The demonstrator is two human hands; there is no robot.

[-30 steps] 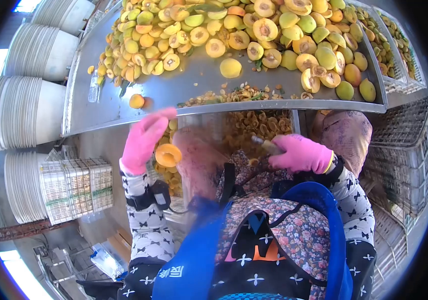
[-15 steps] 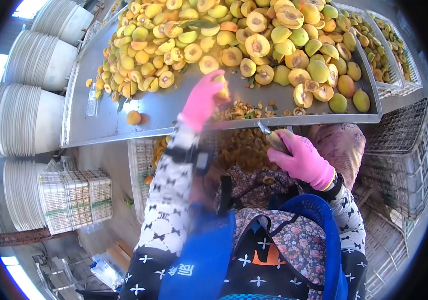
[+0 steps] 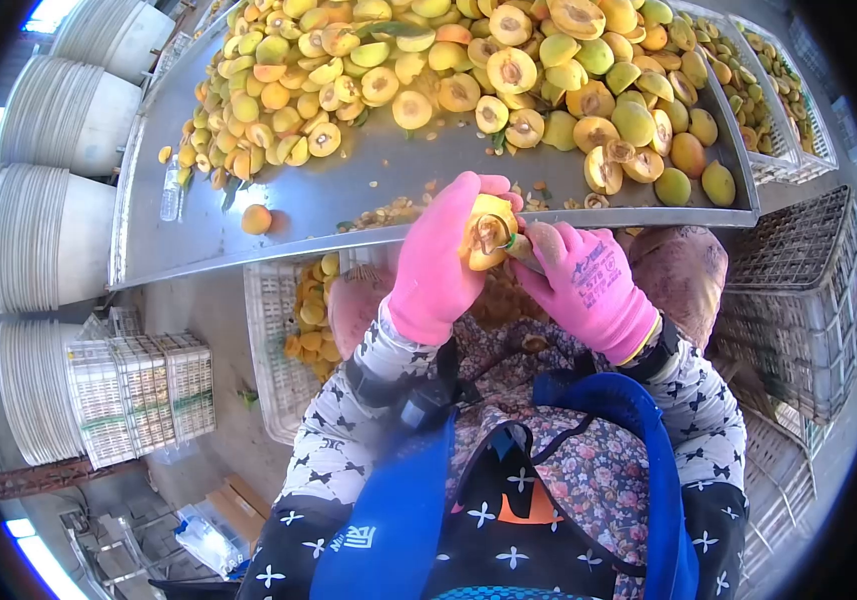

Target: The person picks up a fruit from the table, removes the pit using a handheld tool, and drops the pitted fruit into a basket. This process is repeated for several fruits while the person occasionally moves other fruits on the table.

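My left hand (image 3: 441, 262), in a pink glove, holds a halved yellow fruit (image 3: 487, 236) with its cut face and brown pit cavity turned to the right. In my pink-gloved right hand (image 3: 597, 285) is a small tool (image 3: 523, 250); its curved metal tip is at the cut face, and my fingers wrap round its handle. Both hands are just over the front edge of the metal table (image 3: 329, 215). Behind them lies a large heap of halved yellow and green fruit (image 3: 379, 85).
A whole orange fruit (image 3: 257, 219) and a clear bottle (image 3: 171, 190) lie at the table's left. Below the edge stands a white crate (image 3: 279, 370) with fruit pieces. Stacked white tubs (image 3: 34, 240) line the left; grey crates (image 3: 794, 300) stand at the right.
My left hand has come back from the heap toward my body with the fruit. My right hand has moved slightly left and up, and the tool now meets the fruit.
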